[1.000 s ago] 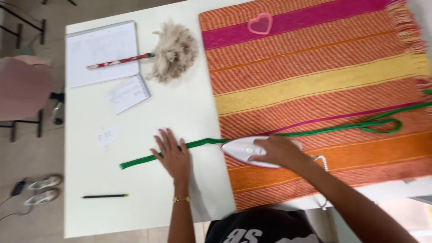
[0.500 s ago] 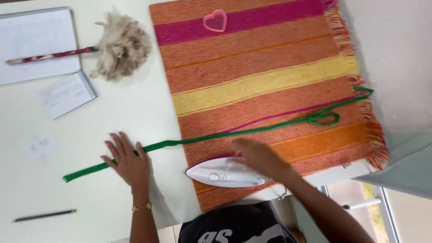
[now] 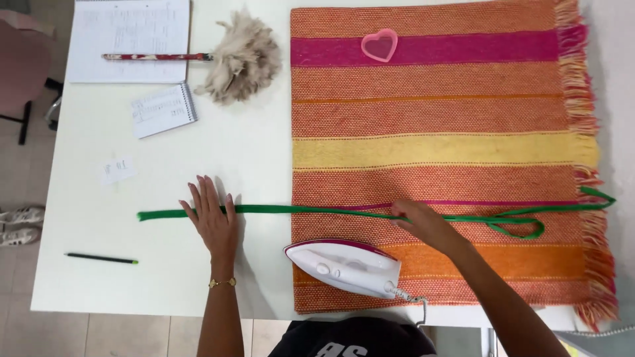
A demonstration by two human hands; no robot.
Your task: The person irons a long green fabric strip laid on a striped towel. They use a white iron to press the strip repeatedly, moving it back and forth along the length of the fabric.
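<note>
Both hands now lie on the green ribbon (image 3: 291,210); the left hand (image 3: 213,221) presses it flat-fingered onto the white table (image 3: 258,158), while the right hand (image 3: 423,223) has let go of the iron (image 3: 345,266) and pinches the ribbon on the striped woven cloth (image 3: 436,132). The iron sits alone near the cloth's front edge.

light: bright, even | shadows: soft, faint | focus: sharp

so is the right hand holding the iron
No, the right hand rests on the green ribbon, while the iron sits untouched on the striped cloth.
</note>
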